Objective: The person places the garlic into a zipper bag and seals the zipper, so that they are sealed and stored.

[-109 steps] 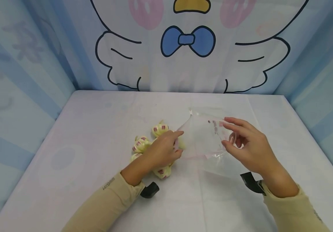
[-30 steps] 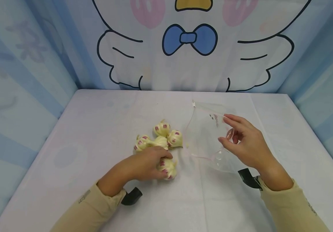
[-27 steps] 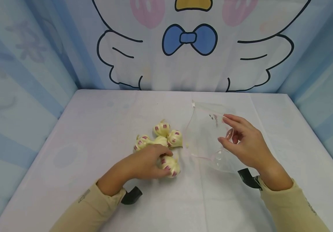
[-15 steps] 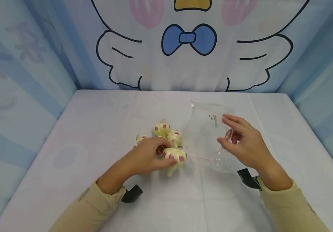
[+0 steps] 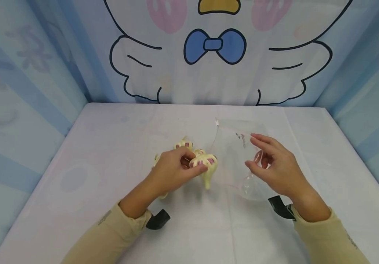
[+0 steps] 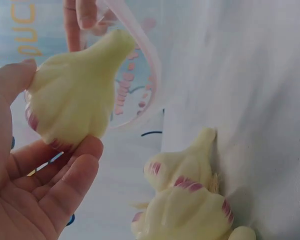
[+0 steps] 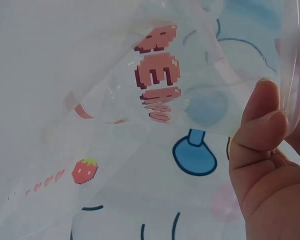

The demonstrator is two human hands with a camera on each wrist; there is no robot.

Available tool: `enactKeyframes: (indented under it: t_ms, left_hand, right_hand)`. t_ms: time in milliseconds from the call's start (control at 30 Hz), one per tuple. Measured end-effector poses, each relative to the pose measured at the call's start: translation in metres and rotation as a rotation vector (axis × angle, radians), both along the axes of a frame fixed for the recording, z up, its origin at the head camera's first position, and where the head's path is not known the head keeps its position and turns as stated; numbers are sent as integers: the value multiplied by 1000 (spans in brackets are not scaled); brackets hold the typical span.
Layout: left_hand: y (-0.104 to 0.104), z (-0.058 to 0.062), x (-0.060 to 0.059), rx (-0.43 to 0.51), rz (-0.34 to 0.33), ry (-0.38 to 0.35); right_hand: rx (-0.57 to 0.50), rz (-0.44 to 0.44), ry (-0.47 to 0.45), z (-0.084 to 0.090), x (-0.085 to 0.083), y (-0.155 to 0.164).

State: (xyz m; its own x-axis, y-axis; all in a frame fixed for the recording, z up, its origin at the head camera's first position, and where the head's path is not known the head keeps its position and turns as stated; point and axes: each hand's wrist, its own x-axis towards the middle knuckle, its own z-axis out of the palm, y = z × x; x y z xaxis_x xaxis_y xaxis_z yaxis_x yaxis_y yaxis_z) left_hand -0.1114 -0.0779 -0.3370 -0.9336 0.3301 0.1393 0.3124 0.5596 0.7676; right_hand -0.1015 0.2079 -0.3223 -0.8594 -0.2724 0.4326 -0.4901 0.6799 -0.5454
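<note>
My left hand (image 5: 166,170) grips a pale yellow garlic bulb (image 5: 208,161) with purple patches, raised above the table. Its stem points toward the near edge in the head view. In the left wrist view, that bulb (image 6: 75,97) overlaps the pink-edged mouth of a clear plastic bag (image 6: 154,75). The thumb and fingers of my right hand (image 5: 280,168) pinch the bag (image 5: 230,154) along its side, holding it up. Red lettering and a strawberry print show on the bag (image 7: 115,145) in the right wrist view.
More garlic bulbs (image 5: 183,143) lie on the white-covered table (image 5: 110,139) behind and under my left hand, partly hidden by it. Two bulbs (image 6: 182,215) show large in the left wrist view. A printed curtain (image 5: 182,84) stands behind the table.
My left hand has gone from the bag's mouth to the bulbs and taken one from the near side. It has raised the bulb and moved it right, toward the bag.
</note>
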Motion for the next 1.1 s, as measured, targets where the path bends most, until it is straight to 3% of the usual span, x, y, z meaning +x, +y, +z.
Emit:
enactKeyframes:
  t_ms: [367, 633, 867, 1100]
  left_hand:
    - [15, -2, -6, 54, 54, -42]
    - [24, -1, -7, -27, 86, -88]
    - [30, 0, -6, -164, 89, -23]
    - [32, 2, -4, -225, 76, 46]
  right_hand:
    - [0, 28, 7, 3, 3, -8]
    - [8, 36, 4, 5, 4, -13]
    - [-1, 61, 10, 7, 3, -16]
    - [-26, 100, 51, 7, 2, -17]
